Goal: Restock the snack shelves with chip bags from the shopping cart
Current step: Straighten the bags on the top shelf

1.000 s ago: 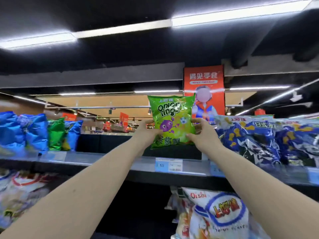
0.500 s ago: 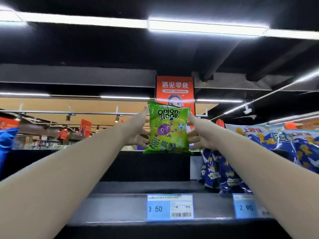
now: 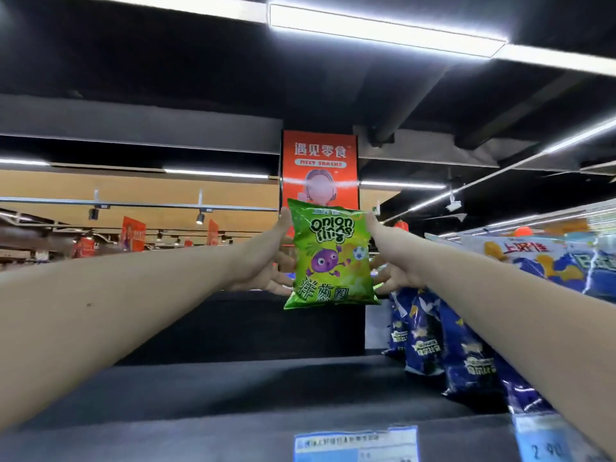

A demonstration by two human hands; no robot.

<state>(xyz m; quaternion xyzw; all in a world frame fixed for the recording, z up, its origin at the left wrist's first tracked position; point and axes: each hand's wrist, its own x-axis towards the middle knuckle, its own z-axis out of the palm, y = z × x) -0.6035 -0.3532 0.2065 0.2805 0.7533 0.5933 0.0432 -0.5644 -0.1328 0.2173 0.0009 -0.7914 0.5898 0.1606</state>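
- Both arms now reach deeper over the shelf [image 3: 233,395] than half a second ago, and the price labels have slid to the bottom edge of the frame.
- As before, the green onion-rings bag [image 3: 333,258] is upright at the centre of the frame, printed front facing the camera, held between the two hands.
- The left hand [image 3: 266,261] grips the bag's left edge. Its thumb lies up along the upper corner and the other fingers are spread and bent towards the lower side and back of the bag.
- The right hand [image 3: 396,261] grips the right edge the same way, thumb up by the top corner and fingers fanned out low behind the bag.
- The bag's lower edge shows against the dark back panel, above the shelf's grey deck. I cannot tell whether it touches anything behind it.
- A row of blue snack bags [image 3: 466,361] stands on the same shelf at the right of the frame, just beside the right forearm.
- A blue-and-white price label [image 3: 355,443] sits at bottom centre, blurred. A second label [image 3: 550,448] at lower right reads 2.90.
- An orange banner [image 3: 320,161] hangs behind the bag, above centre, its lower part hidden by the bag's top.
- A long ceiling light [image 3: 383,31] runs across the upper right of the frame.
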